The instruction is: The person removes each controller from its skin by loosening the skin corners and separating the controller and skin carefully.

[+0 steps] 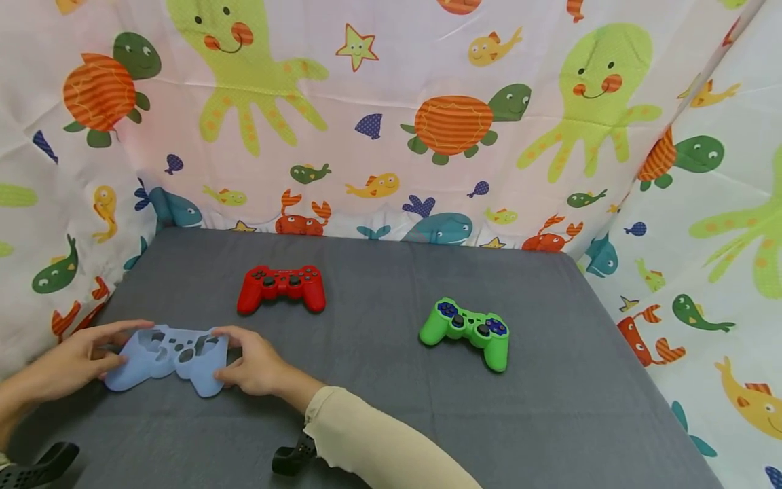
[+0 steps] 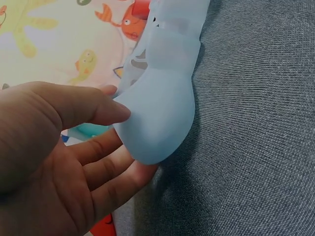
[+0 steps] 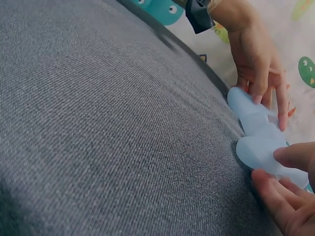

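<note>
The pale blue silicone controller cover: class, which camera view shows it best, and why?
The head view. It shows the whole cover with its cut-out holes, held between the left hand and right hand on the grey table. Each wrist view shows only one grip end close up.

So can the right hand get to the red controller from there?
Probably yes. The right hand holds the blue cover, and the red controller lies just beyond it on the grey cloth, nothing between.
</note>
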A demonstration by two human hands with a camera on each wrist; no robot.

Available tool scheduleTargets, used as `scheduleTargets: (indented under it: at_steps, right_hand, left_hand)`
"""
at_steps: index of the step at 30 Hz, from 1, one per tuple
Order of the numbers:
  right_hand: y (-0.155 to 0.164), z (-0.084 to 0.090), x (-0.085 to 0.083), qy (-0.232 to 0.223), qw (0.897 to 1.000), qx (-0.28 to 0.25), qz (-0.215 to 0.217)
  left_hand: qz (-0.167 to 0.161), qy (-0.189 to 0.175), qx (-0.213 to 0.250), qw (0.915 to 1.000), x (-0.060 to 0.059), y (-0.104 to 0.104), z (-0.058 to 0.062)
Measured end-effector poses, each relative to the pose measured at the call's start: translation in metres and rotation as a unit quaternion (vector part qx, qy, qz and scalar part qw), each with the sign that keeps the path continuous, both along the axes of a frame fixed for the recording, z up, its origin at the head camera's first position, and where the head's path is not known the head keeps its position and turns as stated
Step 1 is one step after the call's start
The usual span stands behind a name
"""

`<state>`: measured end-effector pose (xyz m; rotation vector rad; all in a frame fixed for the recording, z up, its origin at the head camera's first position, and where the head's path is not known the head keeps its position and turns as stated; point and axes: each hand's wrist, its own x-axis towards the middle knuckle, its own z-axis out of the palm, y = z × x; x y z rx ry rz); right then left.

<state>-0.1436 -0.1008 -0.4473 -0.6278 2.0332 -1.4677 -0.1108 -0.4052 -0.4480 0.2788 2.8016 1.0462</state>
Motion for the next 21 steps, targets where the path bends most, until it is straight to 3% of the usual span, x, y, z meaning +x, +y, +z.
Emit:
scheduleTargets:
  at_steps: [8, 11, 16, 21]
  right_hand:
    - [-0.0043, 0.0033, 0.0036, 0.086, 0.993, 0.076, -0.006]
    - [-0.0041, 0.0038, 0.0027, 0.097, 0.992, 0.082, -0.01]
    - [-0.0023, 0.0041, 0.0007, 0.088, 0.993, 0.077, 0.002]
    - [0.0022, 0.005, -0.0021, 0.053, 0.997, 0.062, 0.007]
  left_hand:
    - [-0.007, -0.025, -0.041, 0.9988, 0.0003, -0.0015, -0.001]
    - [-0.008, -0.032, -0.04, 0.9986, -0.0016, -0.0052, -0.0046]
    - [-0.01, -0.048, -0.04, 0.998, -0.0031, -0.0087, -0.0079]
    - [-0.009, -0.039, -0.049, 0.998, -0.0022, -0.0069, -0.0057]
